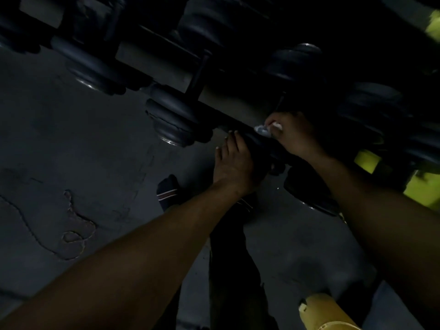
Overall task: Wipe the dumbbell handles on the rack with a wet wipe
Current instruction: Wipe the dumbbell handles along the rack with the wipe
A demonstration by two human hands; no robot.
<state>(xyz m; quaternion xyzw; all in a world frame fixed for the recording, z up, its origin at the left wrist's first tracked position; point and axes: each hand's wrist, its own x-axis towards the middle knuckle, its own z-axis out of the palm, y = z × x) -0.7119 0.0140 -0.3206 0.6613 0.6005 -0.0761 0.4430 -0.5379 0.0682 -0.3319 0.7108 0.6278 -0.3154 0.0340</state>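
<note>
Nearest, left hand [234, 160] flat, fingers straight, steadying dark dumbbell [259, 148]. At two o'clock, right hand [294, 136] pinches wet wipe [263, 130], likely for rubbing.

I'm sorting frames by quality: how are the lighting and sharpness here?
Head view: very dim, the dumbbell rack nearly black; slightly soft throughout; brightest are the wet wipe pinched in the right hand, and yellow-green parts at the right edge; the left hand is visible; the wide angle tilts the scene.

Dim, cracked grey floor [71, 163]
</note>
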